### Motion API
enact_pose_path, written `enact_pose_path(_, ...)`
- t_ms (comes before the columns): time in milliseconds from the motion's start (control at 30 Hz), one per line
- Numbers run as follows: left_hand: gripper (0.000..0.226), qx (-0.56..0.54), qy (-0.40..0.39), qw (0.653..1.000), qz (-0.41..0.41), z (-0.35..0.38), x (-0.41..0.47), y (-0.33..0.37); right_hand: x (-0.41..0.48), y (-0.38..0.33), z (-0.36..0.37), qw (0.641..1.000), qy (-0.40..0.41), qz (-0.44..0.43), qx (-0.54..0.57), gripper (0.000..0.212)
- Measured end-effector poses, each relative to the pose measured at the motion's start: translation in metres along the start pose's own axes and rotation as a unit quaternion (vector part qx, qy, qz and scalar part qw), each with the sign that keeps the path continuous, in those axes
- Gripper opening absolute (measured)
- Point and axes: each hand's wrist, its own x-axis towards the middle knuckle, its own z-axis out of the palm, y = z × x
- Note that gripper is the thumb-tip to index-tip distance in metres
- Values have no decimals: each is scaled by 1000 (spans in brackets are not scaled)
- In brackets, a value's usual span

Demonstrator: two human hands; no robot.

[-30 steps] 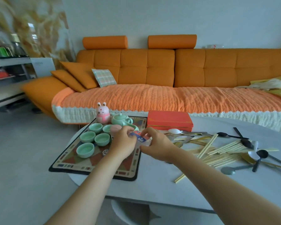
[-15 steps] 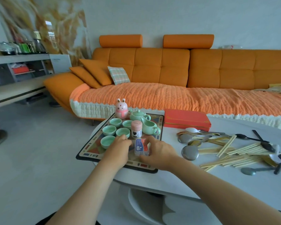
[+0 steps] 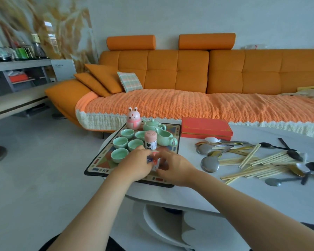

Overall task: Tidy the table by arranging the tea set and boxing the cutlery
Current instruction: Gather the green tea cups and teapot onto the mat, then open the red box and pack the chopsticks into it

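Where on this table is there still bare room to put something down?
Bare tabletop lies along the near edge, in front of the mat and the chopsticks. Another patch sits right of the red box, behind the spoons. Crowded: the mat, and among chopsticks and spoons.

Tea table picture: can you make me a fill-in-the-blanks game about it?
The teapot is ____.
Beside it stand ____ small cups.
Pale wooden ____ lie among the spoons.
Missing words: green, five, chopsticks.
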Motion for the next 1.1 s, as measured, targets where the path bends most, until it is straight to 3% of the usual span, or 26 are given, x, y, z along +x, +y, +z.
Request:
enact_pose_path(167, 28, -5, 44, 999, 15, -9, 8, 12, -3, 8, -27, 999, -12, 41, 31, 38)
enact_pose_path(333, 22, -76, 106, 991, 36, -1, 45, 57, 0, 46, -73, 994, 74, 74, 23, 30)
enact_pose_path(533, 32, -101, 67, 990, 66, 44, 113, 116, 7, 122, -122, 978, 144, 152, -13, 31)
enact_pose_path(767, 55, 54, 26, 998, 13, 87, 184, 129, 13, 200, -149, 952, 137, 243, -127, 49)
enact_pose_path(933, 61, 98, -26, 992, -76, 104, 209, 128, 30, 227, -149, 955, 98, 264, -94, 66)
enact_pose_path(1100, 64, 40, -9, 996, -80, 115, 222, 130, 43, 239, -150, 962, 87, 256, -38, 64)
